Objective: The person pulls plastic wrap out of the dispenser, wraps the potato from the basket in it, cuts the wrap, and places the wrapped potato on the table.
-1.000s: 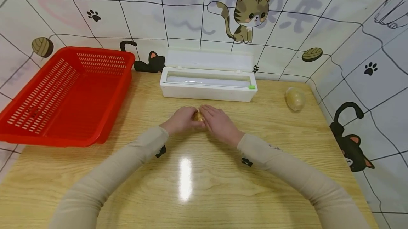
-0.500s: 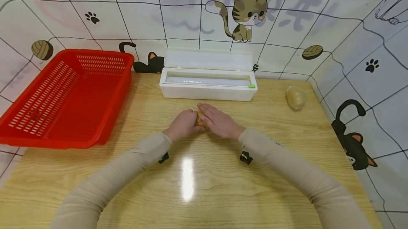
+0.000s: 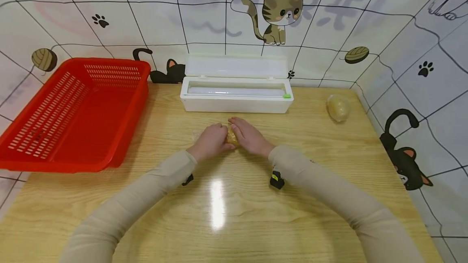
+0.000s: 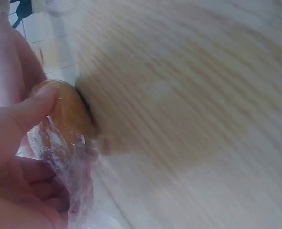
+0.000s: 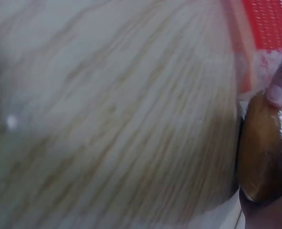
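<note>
Between my two hands, on the wooden table, sits a yellow-brown oval potato (image 3: 231, 137) wrapped in cling film. My left hand (image 3: 209, 142) grips it, its thumb pressing on the potato's surface in the left wrist view. There the left fingers curl below the bunched cling film (image 4: 79, 179) that trails off the potato. My right hand (image 3: 251, 138) lies against the potato's other side with its fingers straight. In the right wrist view the potato (image 5: 265, 148) shows smooth and shiny at the edge. Another pale yellow wrapped potato-like item (image 3: 338, 108) rests at the table's back right.
A white cling film dispenser (image 3: 234, 105) stands behind the hands, its lid up and a green cutter slider at its right end. The red plastic basket (image 3: 126, 137) occupies the left side. Patterned sheeting (image 3: 204, 23) covers the walls behind and to the right.
My left hand has rolled over the potato, its knuckles now more on top. The right hand stays alongside it with straight fingers. Some loose film shows left of the left hand.
</note>
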Demonstrator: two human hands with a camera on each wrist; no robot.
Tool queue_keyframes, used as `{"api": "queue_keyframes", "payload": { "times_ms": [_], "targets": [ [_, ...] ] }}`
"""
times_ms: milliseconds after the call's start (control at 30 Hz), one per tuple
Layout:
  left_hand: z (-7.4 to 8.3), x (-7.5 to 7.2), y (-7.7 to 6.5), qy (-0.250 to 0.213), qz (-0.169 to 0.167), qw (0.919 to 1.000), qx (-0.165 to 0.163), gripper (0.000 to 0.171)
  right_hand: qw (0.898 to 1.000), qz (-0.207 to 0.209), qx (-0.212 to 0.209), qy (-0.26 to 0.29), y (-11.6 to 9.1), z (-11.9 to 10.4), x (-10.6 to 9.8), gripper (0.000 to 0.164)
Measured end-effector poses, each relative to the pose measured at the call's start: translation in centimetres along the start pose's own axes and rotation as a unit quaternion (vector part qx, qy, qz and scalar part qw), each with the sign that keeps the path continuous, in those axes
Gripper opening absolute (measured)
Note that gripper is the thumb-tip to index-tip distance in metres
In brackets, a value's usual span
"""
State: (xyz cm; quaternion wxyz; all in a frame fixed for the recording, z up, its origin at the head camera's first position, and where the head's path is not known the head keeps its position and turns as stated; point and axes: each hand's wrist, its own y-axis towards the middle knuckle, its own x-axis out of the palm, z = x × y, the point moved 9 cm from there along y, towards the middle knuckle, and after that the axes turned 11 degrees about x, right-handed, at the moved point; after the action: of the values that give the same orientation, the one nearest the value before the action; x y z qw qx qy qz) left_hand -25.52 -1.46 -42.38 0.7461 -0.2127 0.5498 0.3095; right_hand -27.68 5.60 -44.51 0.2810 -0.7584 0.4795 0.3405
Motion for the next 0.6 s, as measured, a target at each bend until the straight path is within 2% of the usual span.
{"api": "queue_keyframes", "payload": {
  "times_ms": [100, 233, 433, 600],
  "targets": [
    [-0.16, 0.09, -0.15, 0.001, 0.007, 1.0, -0.001, 0.043, 0.998, 0.036, 0.004, -0.05, 0.16, -0.37, 0.03, 0.043],
    [-0.06, 0.25, -0.25, 0.022, 0.006, 0.9997, 0.0, 0.043, 0.996, 0.054, 0.006, -0.073, 0.21, -0.69, 0.0, 0.043],
    [0.43, 0.25, -0.4, 0.068, -0.009, 0.9976, 0.005, 0.047, 0.993, 0.032, 0.001, -0.111, 0.23, -0.92, 0.06, 0.043],
    [0.71, 0.16, -0.16, 0.071, -0.008, 0.9972, 0.022, 0.054, 0.991, -0.003, 0.004, -0.13, 1.03, -1.0, 0.02, 0.045]
  ]
}}
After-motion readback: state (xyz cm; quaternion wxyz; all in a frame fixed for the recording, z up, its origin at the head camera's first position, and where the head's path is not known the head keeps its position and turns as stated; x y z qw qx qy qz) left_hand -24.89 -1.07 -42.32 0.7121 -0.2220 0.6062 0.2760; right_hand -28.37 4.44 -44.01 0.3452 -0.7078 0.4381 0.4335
